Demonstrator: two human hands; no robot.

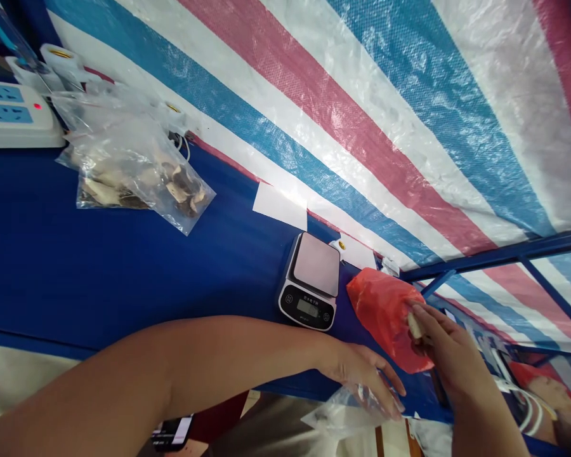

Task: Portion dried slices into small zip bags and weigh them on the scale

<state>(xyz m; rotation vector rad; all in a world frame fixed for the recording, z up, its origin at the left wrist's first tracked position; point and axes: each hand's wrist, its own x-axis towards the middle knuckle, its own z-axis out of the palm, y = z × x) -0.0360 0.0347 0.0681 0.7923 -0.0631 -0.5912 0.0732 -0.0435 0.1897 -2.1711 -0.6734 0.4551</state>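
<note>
At the near edge, the left hand point(368, 376) was at a clear plastic bag point(337, 412), fingers slightly apart; whether they gripped the film could not be told. The right hand point(440, 336) had thumb and fingers clamped on a pale piece point(414, 326), located at the right side of a red plastic bag point(380, 311) on the blue tabletop point(209, 266). Left of that bag stood a digital scale point(310, 282); beyond it lay white paper point(282, 206). Farther left, clear bags of brownish pieces point(137, 149) lay overlapped beside a power strip point(12, 134), red lamp lit. Striped sheeting point(314, 95) walled the back, meeting a blue frame point(495, 254) at right
</note>
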